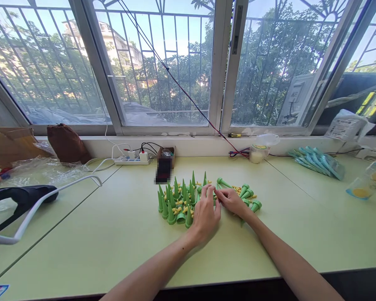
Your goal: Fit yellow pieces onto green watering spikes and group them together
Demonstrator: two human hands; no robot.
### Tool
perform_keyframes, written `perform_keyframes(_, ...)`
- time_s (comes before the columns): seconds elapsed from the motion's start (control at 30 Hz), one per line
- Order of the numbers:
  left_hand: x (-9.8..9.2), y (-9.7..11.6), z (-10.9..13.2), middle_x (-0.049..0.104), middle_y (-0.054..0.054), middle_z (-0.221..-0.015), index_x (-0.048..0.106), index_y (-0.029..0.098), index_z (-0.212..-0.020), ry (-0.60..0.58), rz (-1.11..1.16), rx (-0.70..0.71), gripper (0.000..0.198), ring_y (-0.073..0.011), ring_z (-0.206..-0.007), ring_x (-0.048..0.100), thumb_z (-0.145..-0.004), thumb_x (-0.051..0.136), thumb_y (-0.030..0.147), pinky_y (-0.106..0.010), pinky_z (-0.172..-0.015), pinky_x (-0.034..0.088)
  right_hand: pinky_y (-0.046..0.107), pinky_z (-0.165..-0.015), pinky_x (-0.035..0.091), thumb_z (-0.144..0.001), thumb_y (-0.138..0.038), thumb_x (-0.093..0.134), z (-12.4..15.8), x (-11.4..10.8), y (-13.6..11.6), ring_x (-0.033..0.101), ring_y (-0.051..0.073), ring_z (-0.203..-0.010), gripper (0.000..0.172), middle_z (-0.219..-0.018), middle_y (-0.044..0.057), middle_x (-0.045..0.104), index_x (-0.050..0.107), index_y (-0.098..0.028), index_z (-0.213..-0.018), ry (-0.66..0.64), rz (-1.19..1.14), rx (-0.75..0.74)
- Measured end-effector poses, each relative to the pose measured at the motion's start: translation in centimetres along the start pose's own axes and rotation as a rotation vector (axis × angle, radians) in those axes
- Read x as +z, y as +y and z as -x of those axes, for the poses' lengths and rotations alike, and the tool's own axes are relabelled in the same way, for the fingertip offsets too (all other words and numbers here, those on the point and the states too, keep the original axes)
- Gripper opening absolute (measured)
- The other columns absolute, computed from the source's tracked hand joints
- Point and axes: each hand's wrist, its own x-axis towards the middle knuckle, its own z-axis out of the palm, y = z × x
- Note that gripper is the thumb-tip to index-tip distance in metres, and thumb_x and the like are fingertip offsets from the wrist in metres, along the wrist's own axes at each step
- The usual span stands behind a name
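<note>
My left hand (207, 211) is curled closed over the middle of the table, with a bit of green plastic showing by its fingertips. Touching it from the right, my right hand (233, 201) has thumb and fingers pinched together; what they hold is hidden. Left of the hands, several green cone-shaped plastic spikes (171, 214) stand upright, points up. Small yellow pieces (177, 210) lie among them. To the right, more green spikes (247, 193) lie on their sides beside another heap of yellow pieces (238, 190), partly covered by my right hand.
A small box (170, 154) and a power strip (132, 159) stand along the window side of the table (113, 234). Farther right are a jar (257, 154), teal packets (316, 162) and a clear cup (365, 186). A white cable (53, 194) and a black object (21, 198) lie left.
</note>
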Motion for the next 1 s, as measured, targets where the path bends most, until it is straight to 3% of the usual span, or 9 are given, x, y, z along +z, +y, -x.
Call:
perform_keyframes(0.4,0.18,-0.17,0.03,0.054,-0.015,-0.137,0.048,0.021,-0.124,-0.017,-0.038,-0.009,0.035,-0.0261,-0.106,0.067,-0.091,0.049,0.011,-0.04,-0.084,0.057,0.027,-0.053,0.027,-0.094,-0.066,0.048,-0.01,-0.14,-0.01,0.033,0.012,-0.054,0.058,-0.056,-0.004,0.039,0.047,-0.02,-0.06,-0.054,0.012,-0.041)
perform_keyframes(1.0,0.42,-0.38,0.11,0.054,-0.014,-0.134,0.049,0.022,-0.124,-0.037,-0.049,0.019,0.035,-0.0232,-0.097,0.067,-0.09,0.049,0.011,-0.038,-0.081,0.056,0.028,-0.051,0.023,-0.094,-0.07,0.045,-0.04,-0.02,0.13,0.028,0.012,-0.053,0.061,-0.054,-0.004,0.033,0.037,-0.021,-0.059,-0.083,0.012,-0.014)
